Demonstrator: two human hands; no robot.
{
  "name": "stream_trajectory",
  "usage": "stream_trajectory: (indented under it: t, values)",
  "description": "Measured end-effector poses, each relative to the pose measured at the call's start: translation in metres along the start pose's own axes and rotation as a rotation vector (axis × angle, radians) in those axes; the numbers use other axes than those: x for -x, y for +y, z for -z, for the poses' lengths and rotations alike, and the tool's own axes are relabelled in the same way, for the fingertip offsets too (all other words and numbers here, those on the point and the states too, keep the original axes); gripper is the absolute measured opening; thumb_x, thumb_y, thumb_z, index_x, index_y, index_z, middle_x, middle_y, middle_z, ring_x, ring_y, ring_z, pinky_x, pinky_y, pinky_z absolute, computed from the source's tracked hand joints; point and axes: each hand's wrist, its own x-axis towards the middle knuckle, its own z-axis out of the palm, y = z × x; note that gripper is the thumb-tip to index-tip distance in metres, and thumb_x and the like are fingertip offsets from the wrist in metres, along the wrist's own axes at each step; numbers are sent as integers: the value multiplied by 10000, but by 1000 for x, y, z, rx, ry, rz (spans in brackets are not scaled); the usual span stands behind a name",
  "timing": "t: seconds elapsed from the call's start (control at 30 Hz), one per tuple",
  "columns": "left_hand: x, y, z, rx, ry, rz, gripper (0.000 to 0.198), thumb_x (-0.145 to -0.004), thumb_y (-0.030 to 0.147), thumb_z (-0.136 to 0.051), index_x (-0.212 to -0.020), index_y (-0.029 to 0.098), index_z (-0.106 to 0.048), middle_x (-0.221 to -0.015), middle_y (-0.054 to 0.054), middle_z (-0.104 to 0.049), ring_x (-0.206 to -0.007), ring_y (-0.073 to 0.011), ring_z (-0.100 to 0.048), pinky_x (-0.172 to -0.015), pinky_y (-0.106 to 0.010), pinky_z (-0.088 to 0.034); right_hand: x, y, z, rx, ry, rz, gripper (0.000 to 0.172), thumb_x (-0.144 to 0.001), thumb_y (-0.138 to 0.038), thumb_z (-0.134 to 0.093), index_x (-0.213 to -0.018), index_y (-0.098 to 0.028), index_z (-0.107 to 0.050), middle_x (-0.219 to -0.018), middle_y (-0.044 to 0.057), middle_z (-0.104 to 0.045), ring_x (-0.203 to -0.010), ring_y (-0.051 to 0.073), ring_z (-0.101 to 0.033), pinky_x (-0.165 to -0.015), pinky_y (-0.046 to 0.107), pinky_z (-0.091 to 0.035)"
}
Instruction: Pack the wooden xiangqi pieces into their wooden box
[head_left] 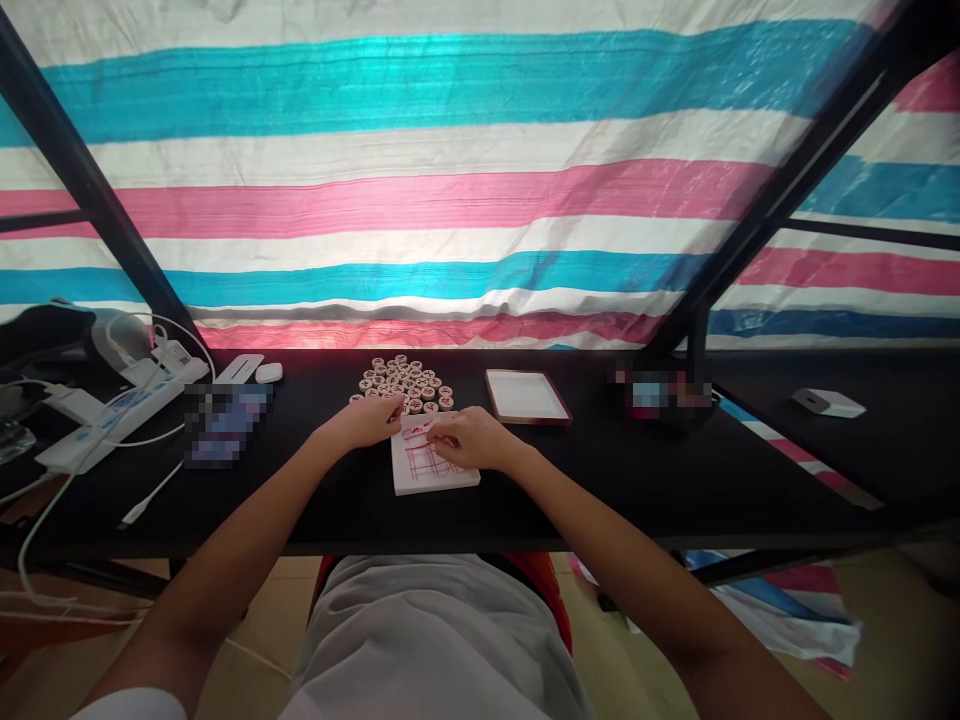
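A flat white box with red line drawing on top lies near the table's front edge, in front of me. Over its upper right part is my right hand, its fingers curled together against the printed face. My left hand is closed by the box's upper left corner, fingertips bent inward. Whatever either hand pinches, if anything, is hidden. Just beyond, several round wooden Chinese chess pieces with red and dark characters stand in a cluster, close to my left fingers.
Right of the pieces lies a shallow white tray with a brown rim. A blurred phone, a white power strip and cables are at the left. A dark blurred object and a white charger sit right. Striped sheeting hangs behind.
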Motion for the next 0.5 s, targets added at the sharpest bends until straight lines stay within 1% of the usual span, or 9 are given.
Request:
stream_trajectory:
  t: [0.07,0.13,0.2,0.23,0.27,0.33,0.37,0.43,0.5]
  values:
    - [0,0,0,-1,7,1,141,-818,295,-419,-886,217,-516,-807,-25,-643,-723,-188,-589,-617,-266,-376,0,-4,2,19,-26,7,259,-844,-312,-503,-845,-203,-738,-625,44,-680,-569,143,-574,-558,235,-304]
    - [0,0,0,3,4,14,151,-823,298,-416,-891,217,-524,-807,-25,-644,-728,-190,-591,-627,-270,-385,1,-5,5,-7,-18,28,314,-886,-359,-461,-984,-208,-717,-616,38,-672,-563,140,-571,-555,234,-299]
    - [0,1,0,3,1,26,161,-828,296,-414,-900,214,-533,-811,-30,-647,-734,-191,-595,-636,-271,-394,3,-1,9,-47,33,26,361,-916,-339,-411,-1169,-211,-636,-617,22,-666,-541,132,-556,-552,233,-296]
    - [1,2,1,0,2,31,163,-828,293,-417,-902,213,-537,-817,-32,-649,-738,-191,-597,-639,-271,-397,3,2,10,-60,69,7,377,-921,-309,-394,-1220,-208,-600,-618,16,-663,-528,128,-546,-551,233,-297]
    - [1,3,1,-4,4,33,162,-827,290,-421,-904,212,-540,-823,-34,-650,-741,-192,-599,-641,-270,-400,4,5,11,-64,105,-19,379,-914,-273,-390,-1225,-203,-595,-619,13,-662,-520,126,-540,-553,231,-300]
    - [1,6,2,-8,12,40,157,-831,292,-427,-899,212,-544,-831,-34,-652,-751,-192,-603,-643,-268,-405,4,12,11,-56,142,-62,348,-865,-211,-425,-1121,-198,-659,-627,16,-666,-528,124,-541,-566,228,-316]
    - [1,7,2,-5,16,42,163,-841,310,-426,-894,212,-545,-835,-34,-653,-758,-194,-606,-647,-267,-408,4,15,11,-49,135,-72,325,-833,-186,-446,-1042,-200,-694,-638,19,-672,-540,126,-548,-578,226,-327]
    - [1,6,4,1,35,49,226,-880,379,-396,-888,210,-547,-857,-42,-658,-786,-203,-614,-659,-270,-417,4,19,9,-37,75,-74,290,-783,-154,-472,-902,-206,-731,-659,26,-685,-562,133,-559,-597,230,-345]
    - [2,1,7,-15,75,87,322,-916,438,-328,-906,206,-551,-900,-63,-664,-821,-221,-624,-673,-280,-426,2,20,7,-39,-1,-74,278,-764,-147,-479,-825,-211,-743,-672,30,-693,-577,141,-567,-603,235,-351]
